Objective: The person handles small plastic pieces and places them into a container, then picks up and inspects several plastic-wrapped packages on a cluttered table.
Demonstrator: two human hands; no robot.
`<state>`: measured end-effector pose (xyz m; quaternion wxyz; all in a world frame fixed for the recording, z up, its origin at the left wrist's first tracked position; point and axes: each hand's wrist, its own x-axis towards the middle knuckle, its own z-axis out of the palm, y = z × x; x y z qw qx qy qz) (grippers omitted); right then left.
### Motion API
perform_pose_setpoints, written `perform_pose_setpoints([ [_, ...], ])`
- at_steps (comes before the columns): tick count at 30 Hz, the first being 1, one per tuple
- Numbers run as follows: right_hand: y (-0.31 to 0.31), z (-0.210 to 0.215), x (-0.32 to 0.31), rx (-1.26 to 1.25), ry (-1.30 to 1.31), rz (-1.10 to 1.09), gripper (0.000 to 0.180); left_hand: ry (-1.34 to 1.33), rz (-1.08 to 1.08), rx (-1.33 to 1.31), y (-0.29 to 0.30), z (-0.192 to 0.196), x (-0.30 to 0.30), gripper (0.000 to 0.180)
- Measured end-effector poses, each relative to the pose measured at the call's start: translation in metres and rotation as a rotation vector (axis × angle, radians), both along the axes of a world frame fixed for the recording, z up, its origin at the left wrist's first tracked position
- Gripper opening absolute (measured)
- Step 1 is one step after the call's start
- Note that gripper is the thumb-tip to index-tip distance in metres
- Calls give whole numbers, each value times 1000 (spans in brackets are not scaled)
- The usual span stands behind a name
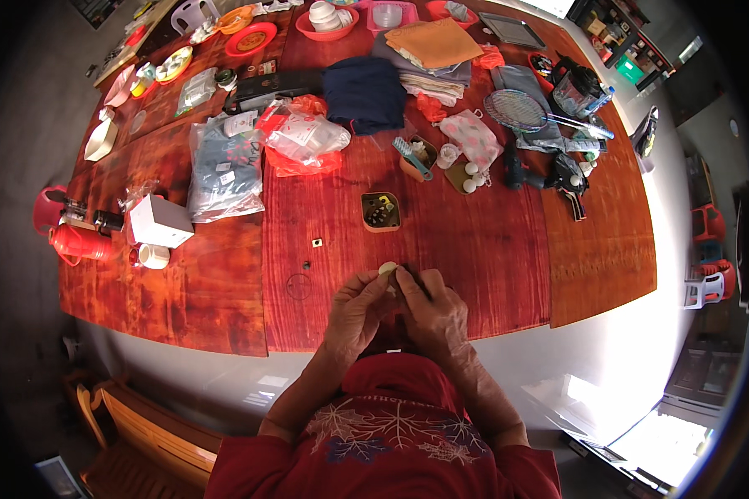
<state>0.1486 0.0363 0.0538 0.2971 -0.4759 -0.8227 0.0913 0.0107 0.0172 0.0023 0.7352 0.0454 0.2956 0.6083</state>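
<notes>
**Small pale round piece held between both hands at the table's near edge**

Small pale round piece (388, 268), cream-coloured and button-like, sits low and centre in the frame, pinched at the fingertips where the two hands meet above the near edge of the red-brown wooden table (491, 249).

Left of frame: red plastic jugs (73, 237), a white box (160, 220) and a white cup (152, 256). Further in, a clear bag of grey cloth (223, 170), then a red bag with clear wrapping (302, 137).

Centre: a tiny white square piece (316, 243) and a small dark piece (306, 265) lie loose on the wood, near the hands. The left hand (356, 309) has its fingers closed on the pale piece; the right hand (431, 312) presses against it, fingertips drawn together, though whether it grips something of its own cannot be told. Beyond them stands a small orange tray of dark bits (381, 211).

Right of frame: a folded navy cloth (364, 93), a racket (524, 112) and a dark kettle (578, 87).

Risk, as judged: the pale piece is small and held by fingertips alone at the table edge; a slip could send it to the floor.
</notes>
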Motion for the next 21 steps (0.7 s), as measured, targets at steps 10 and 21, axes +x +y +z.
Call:
perform_pose_setpoints([
  [10,-17,-32,22,-352,-78,236,29,-40,30,-185,18,-52,20,18],
  [21,5,-47,70,-600,-3,172,21,-55,203,-606,93,-194,23,25],
])
